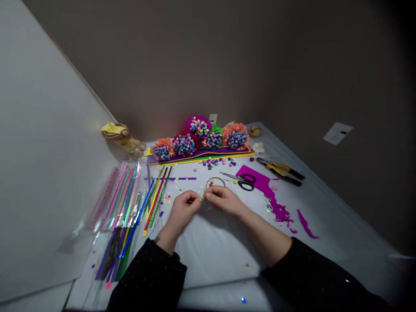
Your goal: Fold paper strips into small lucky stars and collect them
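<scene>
Your left hand and right hand meet just above the white-covered table, both clenched into a tight pinch. Between their fingertips you grip a tiny glinting piece, so small and so covered by your fingers that you cannot tell what it is. It sits near the middle of the table, just in front of a thin gold hoop with a few small beads at its inner edge. To the right, black-handled scissors lie partly on a torn magenta paper sheet, and yellow-and-black pliers rest beyond them. Farther back, bunches of paper flowers sit on stacked coloured paper. To your left lie clear plastic sleeves of shiny strips. You can read no brand or wording: the white tag behind the flowers is mostly hidden, and the paper on the wall shows only a dark mark. A yellow-strapped object at the far left corner is hard to make out.
</scene>
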`<state>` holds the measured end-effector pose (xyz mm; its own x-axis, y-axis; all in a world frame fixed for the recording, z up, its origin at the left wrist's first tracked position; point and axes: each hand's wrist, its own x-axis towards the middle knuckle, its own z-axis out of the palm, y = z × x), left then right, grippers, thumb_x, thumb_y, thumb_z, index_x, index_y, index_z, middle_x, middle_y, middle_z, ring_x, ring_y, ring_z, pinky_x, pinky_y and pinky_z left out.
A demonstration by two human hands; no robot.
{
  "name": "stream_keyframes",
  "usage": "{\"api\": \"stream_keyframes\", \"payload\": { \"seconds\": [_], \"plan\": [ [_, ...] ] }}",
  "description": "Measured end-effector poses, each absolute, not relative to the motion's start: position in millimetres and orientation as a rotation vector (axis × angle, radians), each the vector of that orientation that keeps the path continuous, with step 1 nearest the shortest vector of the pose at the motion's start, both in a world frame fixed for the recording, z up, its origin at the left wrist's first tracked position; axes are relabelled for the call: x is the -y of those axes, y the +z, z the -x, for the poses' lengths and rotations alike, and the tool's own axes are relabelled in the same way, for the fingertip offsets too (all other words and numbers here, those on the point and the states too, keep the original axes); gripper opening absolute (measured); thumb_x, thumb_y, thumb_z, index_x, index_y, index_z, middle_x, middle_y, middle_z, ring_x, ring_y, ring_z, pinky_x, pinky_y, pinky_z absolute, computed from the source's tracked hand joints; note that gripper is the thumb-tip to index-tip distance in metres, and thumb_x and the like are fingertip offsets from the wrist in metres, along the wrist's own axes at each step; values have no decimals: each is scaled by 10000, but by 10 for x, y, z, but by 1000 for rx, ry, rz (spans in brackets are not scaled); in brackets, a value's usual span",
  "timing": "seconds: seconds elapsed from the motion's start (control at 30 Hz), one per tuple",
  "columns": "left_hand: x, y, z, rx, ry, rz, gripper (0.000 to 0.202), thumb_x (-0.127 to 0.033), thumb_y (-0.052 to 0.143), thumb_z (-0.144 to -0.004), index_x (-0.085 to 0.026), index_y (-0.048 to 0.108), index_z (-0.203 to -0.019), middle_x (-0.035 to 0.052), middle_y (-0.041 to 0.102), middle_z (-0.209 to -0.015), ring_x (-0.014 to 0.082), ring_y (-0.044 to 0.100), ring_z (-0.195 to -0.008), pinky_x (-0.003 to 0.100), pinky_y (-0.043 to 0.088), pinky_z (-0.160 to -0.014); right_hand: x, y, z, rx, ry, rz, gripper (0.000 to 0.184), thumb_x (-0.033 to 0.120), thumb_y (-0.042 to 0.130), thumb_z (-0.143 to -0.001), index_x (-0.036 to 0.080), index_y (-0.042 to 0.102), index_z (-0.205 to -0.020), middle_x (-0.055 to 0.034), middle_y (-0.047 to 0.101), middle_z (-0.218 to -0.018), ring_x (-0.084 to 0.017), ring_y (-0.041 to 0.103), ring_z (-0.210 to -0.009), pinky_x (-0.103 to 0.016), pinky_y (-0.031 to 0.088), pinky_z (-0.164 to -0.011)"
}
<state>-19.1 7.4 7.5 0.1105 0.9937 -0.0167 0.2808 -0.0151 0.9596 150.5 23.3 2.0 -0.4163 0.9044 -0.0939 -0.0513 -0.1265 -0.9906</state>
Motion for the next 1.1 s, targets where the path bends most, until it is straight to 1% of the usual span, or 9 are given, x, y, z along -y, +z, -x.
{"api": "stream_keyframes", "payload": {
  "seconds": [0.1,0.17,0.23,0.3,0.37,0.47,0.7,0.87,1.1],
  "plan": [
    [-62,62,177,-1374,1020,-1508,175,-307,610,-735,-160,597,-640,-11,579,-605,126,510,-592,227,414,-573,-227,-7,-1475,1435,1516,1008,257,403,631,-706,153,574,-712,26,496,-594,-100,415,-528,-221,326,-516],
    [-57,47,170,-1381,1042,-1533,169,-304,598,-757,-160,618,-671,4,611,-648,138,544,-633,234,438,-602,-221,-18,-1460,1443,1449,1047,235,387,610,-718,159,561,-690,29,478,-589,-104,403,-540,-220,316,-516],
    [-58,30,172,-1370,1071,-1564,147,-295,598,-774,-164,662,-797,29,650,-751,155,582,-706,245,463,-633,-220,-23,-1454,1446,1428,1072,216,376,571,-740,170,538,-684,42,431,-563,-105,371,-528,-217,294,-499],
    [-63,18,186,-1339,1080,-1661,226,-266,614,-776,-190,674,-980,50,665,-863,167,600,-774,253,477,-648,-221,-25,-1452,1468,1432,1063,202,365,538,-756,178,517,-682,47,405,-556,-106,356,-524,-217,285,-495],
    [-69,9,205,-1279,1071,-1819,298,-228,610,-789,-226,660,-1083,57,662,-918,171,601,-823,268,484,-688,-223,-26,-1450,1508,1425,1044,198,355,514,-760,182,499,-666,46,404,-560,-108,359,-532,-220,292,-507],
    [-69,3,226,-1202,1071,-2015,246,-188,559,-831,-239,685,-1036,58,659,-898,169,599,-846,291,481,-758,-220,-26,-1446,1558,1440,1036,185,344,489,-760,184,494,-667,49,406,-554,-108,360,-525,-223,288,-507],
    [-35,31,200,-1240,1110,-2017,176,-193,555,-833,-211,691,-944,69,682,-896,185,610,-856,311,483,-785,-217,-46,-1447,1555,1456,1059,195,350,484,-785,187,489,-679,61,379,-510,-106,338,-483,-222,253,-475],
    [-43,46,182,-1327,1047,-1727,212,-255,560,-825,-190,678,-989,71,692,-938,181,628,-839,268,498,-700,-219,-45,-1473,1602,1333,1082,191,333,470,-808,179,484,-695,44,400,-579,-111,360,-543,-224,280,-514],
    [-66,62,177,-1365,919,-1573,139,-258,578,-766,-145,651,-729,17,655,-714,139,579,-669,215,449,-592,-227,-21,-1493,1793,1128,1076,120,221,444,-791,168,508,-704,9,487,-651,-133,436,-628,-236,326,-580]
  ]
}}
